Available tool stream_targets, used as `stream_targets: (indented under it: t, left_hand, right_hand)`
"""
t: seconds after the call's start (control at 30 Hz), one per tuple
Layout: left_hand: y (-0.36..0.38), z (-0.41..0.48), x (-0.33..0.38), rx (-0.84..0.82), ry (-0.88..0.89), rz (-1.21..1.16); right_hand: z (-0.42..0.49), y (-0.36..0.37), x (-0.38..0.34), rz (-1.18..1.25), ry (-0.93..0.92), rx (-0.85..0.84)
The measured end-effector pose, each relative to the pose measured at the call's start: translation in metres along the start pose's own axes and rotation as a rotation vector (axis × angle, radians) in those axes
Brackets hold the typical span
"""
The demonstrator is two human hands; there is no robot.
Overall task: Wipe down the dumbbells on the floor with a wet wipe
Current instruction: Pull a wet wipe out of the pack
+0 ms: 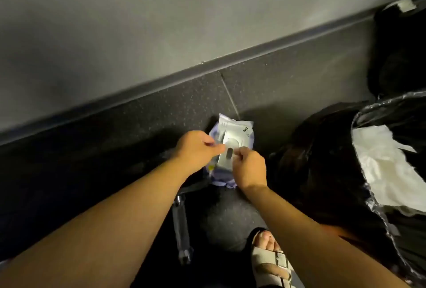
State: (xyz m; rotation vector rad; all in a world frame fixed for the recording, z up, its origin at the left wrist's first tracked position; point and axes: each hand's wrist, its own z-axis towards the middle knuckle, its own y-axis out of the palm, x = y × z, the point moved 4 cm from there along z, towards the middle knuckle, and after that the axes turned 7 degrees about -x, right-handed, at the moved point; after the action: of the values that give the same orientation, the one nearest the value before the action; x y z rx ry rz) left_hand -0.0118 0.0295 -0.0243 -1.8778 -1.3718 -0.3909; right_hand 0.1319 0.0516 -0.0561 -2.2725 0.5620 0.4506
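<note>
A purple and white wet wipe pack lies on the dark floor near the wall. Its white plastic lid area shows a dark slot. My left hand pinches the pack's left edge by the lid. My right hand pinches a small white tip of wipe just right of the slot. Below my left forearm a dumbbell lies on the floor, its chrome handle visible; its dark ends blend into the shadow.
A black bin bag holding crumpled white wipes stands open at the right. A grey wall with a dark baseboard runs behind the pack. My sandalled foot is at the bottom. Another dark object sits far right.
</note>
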Motion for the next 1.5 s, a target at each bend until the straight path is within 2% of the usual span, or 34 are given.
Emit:
stream_targets:
  t: [0.13, 0.37, 0.47, 0.7, 0.83, 0.93, 1.13, 1.33, 1.5]
  left_hand:
    - [0.006, 0.016, -0.005, -0.008, -0.140, 0.195]
    - [0.004, 0.022, -0.014, 0.017, -0.186, 0.346]
    - [0.005, 0.017, -0.018, 0.026, -0.204, 0.362]
    - [0.011, 0.017, -0.018, -0.002, -0.179, 0.307]
    - [0.021, 0.019, -0.018, -0.034, -0.195, 0.273]
    - [0.027, 0.019, -0.016, -0.039, -0.199, 0.258]
    - [0.026, 0.022, -0.021, 0.017, -0.209, 0.270]
    - [0.028, 0.026, -0.020, 0.025, -0.224, 0.229]
    - [0.030, 0.025, -0.020, 0.020, -0.221, 0.206]
  right_hand:
    - [0.026, 0.010, 0.006, 0.043, 0.025, 0.046]
    - [0.048, 0.027, 0.013, -0.183, 0.133, -0.004]
    - [0.050, 0.030, 0.007, -0.273, 0.083, 0.027]
    - [0.058, 0.033, 0.008, -0.189, 0.101, 0.066]
    - [0.059, 0.031, 0.008, -0.208, 0.063, 0.015]
    - [0.062, 0.031, 0.008, -0.255, 0.007, 0.006]
    - [0.062, 0.034, 0.005, -0.385, -0.070, 0.089]
    - [0.032, 0.034, 0.021, -0.239, -0.188, 0.093]
    - [0.020, 0.037, 0.036, -0.082, -0.119, 0.115]
